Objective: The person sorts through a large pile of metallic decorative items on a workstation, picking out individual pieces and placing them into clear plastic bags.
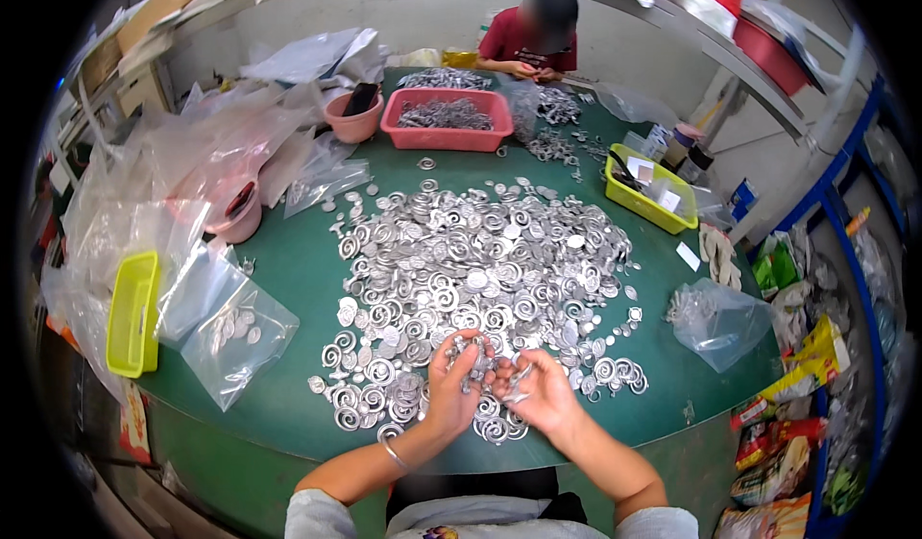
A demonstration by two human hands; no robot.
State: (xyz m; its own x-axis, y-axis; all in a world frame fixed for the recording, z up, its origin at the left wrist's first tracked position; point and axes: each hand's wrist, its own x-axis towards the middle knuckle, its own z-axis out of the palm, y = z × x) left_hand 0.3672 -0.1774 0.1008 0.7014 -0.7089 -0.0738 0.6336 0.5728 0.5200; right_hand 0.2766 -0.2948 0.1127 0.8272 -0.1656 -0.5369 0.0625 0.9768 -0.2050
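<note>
Both hands hover over the near edge of a big heap of silver spiral pieces (480,260) on the green table (298,270). The left hand (451,385) curls around several pieces; the right hand (538,390) pinches a few more.

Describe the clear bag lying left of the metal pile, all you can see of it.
The clear bag is thin, see-through plastic, wrinkled and glossy. It lies flat on the green table, tilted, with one corner reaching the table's near edge. It is nearly empty: a few small silvery discs show through it. Another clear bag overlaps its upper left side, beside a yellow tray. It lies left of the metal spirals, just apart from them. Neither hand touches it.
</note>
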